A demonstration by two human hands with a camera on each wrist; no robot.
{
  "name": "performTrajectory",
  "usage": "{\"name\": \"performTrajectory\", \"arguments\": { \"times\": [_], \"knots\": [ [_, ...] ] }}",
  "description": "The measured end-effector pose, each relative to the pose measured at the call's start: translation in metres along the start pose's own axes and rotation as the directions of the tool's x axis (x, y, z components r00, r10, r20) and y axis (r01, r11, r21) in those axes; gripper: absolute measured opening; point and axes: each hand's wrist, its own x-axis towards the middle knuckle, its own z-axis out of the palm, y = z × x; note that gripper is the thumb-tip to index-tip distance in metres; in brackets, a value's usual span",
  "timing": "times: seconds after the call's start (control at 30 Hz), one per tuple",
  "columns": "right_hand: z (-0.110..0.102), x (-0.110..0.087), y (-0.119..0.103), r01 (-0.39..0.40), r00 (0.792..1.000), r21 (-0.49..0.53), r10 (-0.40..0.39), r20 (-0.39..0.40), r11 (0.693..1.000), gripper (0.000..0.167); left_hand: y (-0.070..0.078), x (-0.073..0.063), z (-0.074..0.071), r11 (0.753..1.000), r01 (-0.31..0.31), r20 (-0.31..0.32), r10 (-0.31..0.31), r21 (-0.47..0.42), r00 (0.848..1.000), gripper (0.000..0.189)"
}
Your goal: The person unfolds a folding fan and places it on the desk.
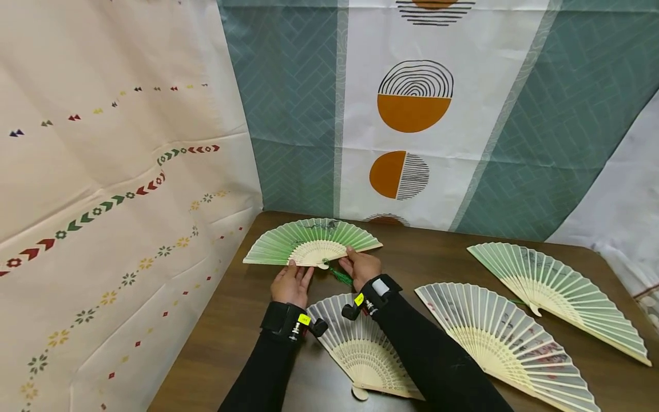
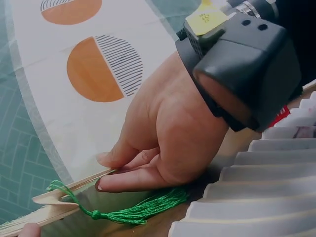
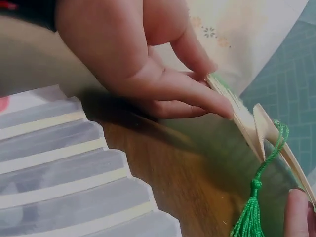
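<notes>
A spread green folding fan (image 1: 334, 232) with pale ribs is held near the table's back-left part, its pleated arc facing away from me. My left hand (image 1: 290, 286) pinches its lower left edge between thumb and fingers, as the right wrist view shows of the left hand (image 3: 133, 64). The right edge is pinched by my right hand (image 1: 362, 266); the left wrist view shows that right hand (image 2: 173, 123) close up. Between both hands a green tassel (image 2: 153, 205) hangs from the fan's pivot end. Beneath my right forearm lies a grey-white fan (image 1: 360, 355), partly hidden.
Another grey-white fan (image 1: 507, 337) with red and dark markings lies spread to the right on the brown table (image 1: 216, 343). Beyond it, at the far right, is a spread pale green fan (image 1: 558, 289). Patterned cloths (image 1: 293, 114) hang behind and at the left.
</notes>
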Motion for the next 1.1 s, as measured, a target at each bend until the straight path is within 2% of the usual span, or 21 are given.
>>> {"name": "performTrajectory", "arguments": {
  "times": [0.17,0.33,0.4,0.53,0.63,0.8,0.93,1.1],
  "knots": [
    [-0.003,0.001,-0.003,-0.028,0.999,-0.022,0.029,0.023,0.999,0.046,0.002,-0.002,-0.005,0.999,0.046,-0.013,-0.045,0.023,0.999,0.049],
    [-0.005,-0.002,-0.008,-0.056,0.998,-0.024,0.057,0.026,0.998,0.045,0.008,-0.001,-0.011,0.991,0.125,-0.046,-0.127,-0.036,0.991,0.04],
    [-0.006,-0.003,-0.01,-0.066,0.997,-0.017,0.067,0.028,0.998,0.046,0.011,-0.001,-0.014,0.987,0.148,-0.037,-0.151,-0.068,0.988,0.041],
    [-0.008,-0.006,-0.013,-0.082,0.996,-0.027,0.083,0.034,0.996,0.048,0.015,-0.004,-0.02,0.976,0.189,-0.002,-0.19,-0.109,0.982,0.058],
    [-0.01,-0.008,-0.017,-0.092,0.994,-0.053,0.095,0.055,0.994,0.051,0.017,-0.007,-0.024,0.975,0.196,0.014,-0.196,-0.108,0.981,0.063],
    [-0.017,-0.015,-0.025,-0.085,0.992,-0.09,0.093,0.091,0.992,0.059,0.021,-0.011,-0.024,0.976,0.185,-0.008,-0.187,-0.117,0.982,0.064],
    [-0.022,-0.02,-0.028,-0.064,0.995,-0.124,0.072,0.065,0.99,0.057,0.021,-0.014,-0.025,0.974,0.175,-0.012,-0.178,-0.143,0.984,0.065],
    [-0.035,-0.024,-0.029,-0.039,0.998,-0.173,0.047,0.045,0.984,0.055,0.02,-0.018,-0.029,0.978,0.162,0.0,-0.164,-0.134,0.987,0.065]
  ]
}}
